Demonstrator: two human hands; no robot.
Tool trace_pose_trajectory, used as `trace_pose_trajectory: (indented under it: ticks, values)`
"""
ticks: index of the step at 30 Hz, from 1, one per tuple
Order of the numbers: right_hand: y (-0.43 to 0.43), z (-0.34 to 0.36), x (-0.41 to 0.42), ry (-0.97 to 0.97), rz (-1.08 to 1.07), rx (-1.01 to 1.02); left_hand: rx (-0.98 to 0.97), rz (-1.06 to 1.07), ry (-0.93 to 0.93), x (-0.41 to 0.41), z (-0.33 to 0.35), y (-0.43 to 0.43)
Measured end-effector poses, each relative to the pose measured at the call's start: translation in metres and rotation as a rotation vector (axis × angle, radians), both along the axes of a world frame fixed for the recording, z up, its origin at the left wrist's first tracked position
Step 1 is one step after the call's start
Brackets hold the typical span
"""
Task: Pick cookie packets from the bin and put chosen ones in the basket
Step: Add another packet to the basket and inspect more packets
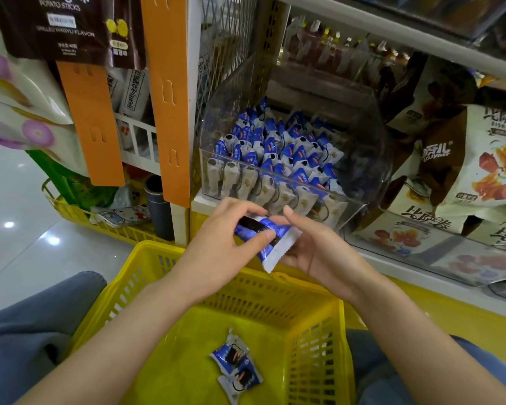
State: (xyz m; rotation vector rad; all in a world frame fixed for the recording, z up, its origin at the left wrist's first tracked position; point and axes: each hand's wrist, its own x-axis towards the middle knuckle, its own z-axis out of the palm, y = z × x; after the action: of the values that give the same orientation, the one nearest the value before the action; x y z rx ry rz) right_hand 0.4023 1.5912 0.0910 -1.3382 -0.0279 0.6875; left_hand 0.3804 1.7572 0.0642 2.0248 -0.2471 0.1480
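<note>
**Shopper holds cookie packet over yellow basket**

Bare forearms reach forward from the lower edge of the head view and meet over the far rim of the yellow basket [158, 252], which stands between knees in blue-grey trousers [27, 331]. The left hand [222, 238] pinches a blue-and-white cookie packet [270, 244] with the thumb on its near face and curled fingers over its top edge. The right hand [313, 252] is turned palm inward beside it, with the thumb raised off the wrapper. Its fingers run behind the packet, and whether they curl round it cannot be told. The packet hangs tilted, with its crimped white end pointing down toward the basket. Two more packets [237, 363] lie touching on the basket's floor, toward its near side. Beyond the basket's far rim, a clear bin [371, 171] sits on a white shelf [421, 273], filled with rows of matching packets [278, 147]. Right of the basket, the shelf carries large snack bags [479, 171] printed with flowers. Left of the bin, beyond the basket, orange strips [170, 97] hang down past dark bags of potato sticks [62, 24]. Farther left of the basket, a second yellow basket [70, 211] rests on glossy pale floor tiles [18, 229].
</note>
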Motion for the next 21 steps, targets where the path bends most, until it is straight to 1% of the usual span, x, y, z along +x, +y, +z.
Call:
trace_pose_trajectory:
  ticks: [3, 6, 8, 12, 14, 16, 18, 21]
  values:
    - [0.002, 0.0, 0.0, -0.082, 0.023, 0.04, 0.042, 0.178, 0.01, 0.002, -0.001, 0.002]
    - [0.005, -0.001, 0.0, -0.21, 0.004, -0.034, 0.074, 0.243, 0.071, 0.003, -0.001, 0.004]
    - [0.008, -0.003, -0.003, -0.286, 0.001, -0.09, 0.022, 0.223, 0.15, 0.001, -0.002, 0.001]
    - [0.012, -0.007, -0.008, -0.387, 0.019, -0.185, -0.198, 0.206, 0.279, -0.003, 0.002, -0.005]
    - [0.014, -0.011, -0.008, -0.43, -0.028, -0.219, -0.277, 0.152, 0.334, -0.005, 0.004, -0.01]
    - [0.014, -0.014, -0.007, -0.396, -0.123, -0.203, -0.29, 0.084, 0.391, -0.007, 0.002, -0.014]
    - [0.012, -0.016, -0.006, -0.362, -0.181, -0.257, -0.18, 0.059, 0.376, -0.008, -0.001, -0.015]
    - [0.012, -0.018, -0.006, -0.361, -0.19, -0.307, 0.158, 0.124, 0.165, -0.009, -0.007, -0.011]
